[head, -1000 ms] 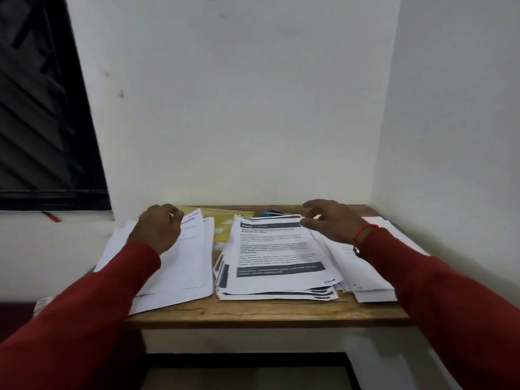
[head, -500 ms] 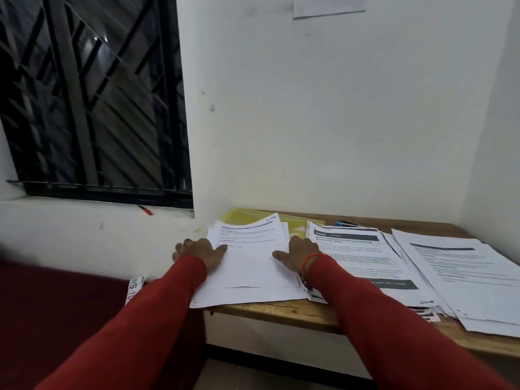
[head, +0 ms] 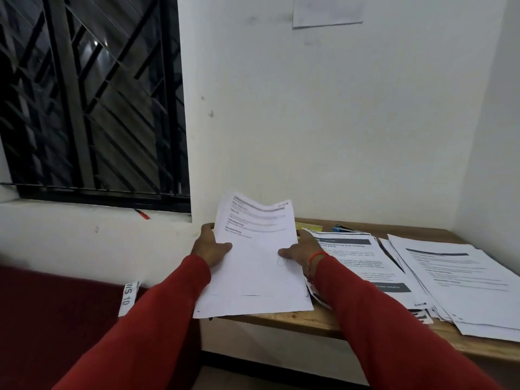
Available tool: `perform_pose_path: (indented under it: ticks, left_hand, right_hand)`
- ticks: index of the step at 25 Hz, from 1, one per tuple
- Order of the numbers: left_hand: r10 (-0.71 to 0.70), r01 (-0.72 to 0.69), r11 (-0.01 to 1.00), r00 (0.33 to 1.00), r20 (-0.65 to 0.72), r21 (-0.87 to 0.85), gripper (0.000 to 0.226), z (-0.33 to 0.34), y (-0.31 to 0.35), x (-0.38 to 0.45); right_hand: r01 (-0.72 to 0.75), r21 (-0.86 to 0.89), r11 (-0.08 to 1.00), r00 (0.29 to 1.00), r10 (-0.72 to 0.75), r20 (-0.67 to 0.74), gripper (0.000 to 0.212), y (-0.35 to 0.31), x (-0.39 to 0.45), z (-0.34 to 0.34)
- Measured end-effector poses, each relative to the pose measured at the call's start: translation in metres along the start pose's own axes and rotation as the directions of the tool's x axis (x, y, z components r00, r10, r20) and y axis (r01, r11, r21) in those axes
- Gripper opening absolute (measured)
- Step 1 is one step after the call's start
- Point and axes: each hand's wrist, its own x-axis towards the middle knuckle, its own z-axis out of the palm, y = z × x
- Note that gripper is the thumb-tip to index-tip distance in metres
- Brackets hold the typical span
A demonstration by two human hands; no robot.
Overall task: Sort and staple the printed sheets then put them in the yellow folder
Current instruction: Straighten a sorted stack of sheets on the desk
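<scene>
- My left hand [head: 209,247] grips the left edge of a sheaf [head: 254,260] of printed sheets, thumb curled over the top page, fingers tucked beneath.
- My right hand [head: 299,250] holds the sheaf's right edge the same way, thumb lying on the paper; a red thread circles that wrist.
- The sheaf is tilted, its far end raised off the desk [head: 309,319] and bowed, its near end low at the desk's left corner.
- Just right of it lies a second pile [head: 365,266], with dark header bars on its top page.
- Farther right sits a third pile [head: 461,277], overlapping the second.
- I see a sliver of the yellow folder [head: 312,227] behind the sheaf, mostly covered.
- A small blue object [head: 342,228] rests near the wall; I cannot tell what it is.
- A barred window [head: 90,94] fills the upper left.
</scene>
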Motion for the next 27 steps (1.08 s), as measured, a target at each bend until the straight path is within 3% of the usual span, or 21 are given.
perform_pose_path:
  ticks: [2, 4, 7, 9, 14, 20, 24, 27]
  left_hand:
    - [0.166, -0.18, 0.97, 0.981, -0.097, -0.165, 0.048, -0.008, 0.009, -0.008]
    - [0.342, -0.385, 0.883, 0.92, -0.194, -0.269, 0.037, -0.015, 0.034, -0.017]
    - [0.508, -0.583, 0.762, 0.808, -0.297, -0.282, 0.032, -0.02, 0.082, -0.033]
    - [0.544, -0.617, 0.733, 0.785, -0.297, -0.288, 0.034, -0.013, 0.092, -0.038]
    - [0.446, -0.479, 0.816, 0.878, -0.174, -0.325, 0.029, 0.023, 0.039, -0.047]
    - [0.448, -0.426, 0.768, 0.891, -0.072, -0.478, 0.03, 0.035, 0.075, -0.025]
    - [0.446, -0.338, 0.734, 0.894, 0.044, -0.589, 0.033, 0.072, 0.102, -0.01]
    - [0.38, -0.17, 0.708, 0.91, 0.167, -0.685, 0.034, 0.104, 0.107, 0.006]
  right_hand:
    - [0.127, 0.249, 0.96, 0.992, -0.118, -0.053, 0.043, -0.012, -0.004, -0.011]
    - [0.275, 0.431, 0.859, 0.96, -0.265, -0.085, 0.038, -0.037, -0.011, -0.029]
    - [0.459, 0.47, 0.754, 0.886, -0.423, -0.187, 0.038, -0.071, -0.027, -0.064]
    - [0.504, 0.451, 0.737, 0.862, -0.463, -0.206, 0.039, -0.07, -0.035, -0.08]
    - [0.377, 0.414, 0.828, 0.919, -0.391, -0.054, 0.03, -0.013, -0.04, -0.07]
    - [0.387, 0.534, 0.752, 0.906, -0.419, -0.067, 0.024, -0.023, -0.033, -0.115]
    - [0.467, 0.537, 0.702, 0.883, -0.403, -0.24, 0.027, -0.019, -0.014, -0.159]
    - [0.492, 0.471, 0.732, 0.859, -0.32, -0.4, 0.031, 0.006, 0.008, -0.178]
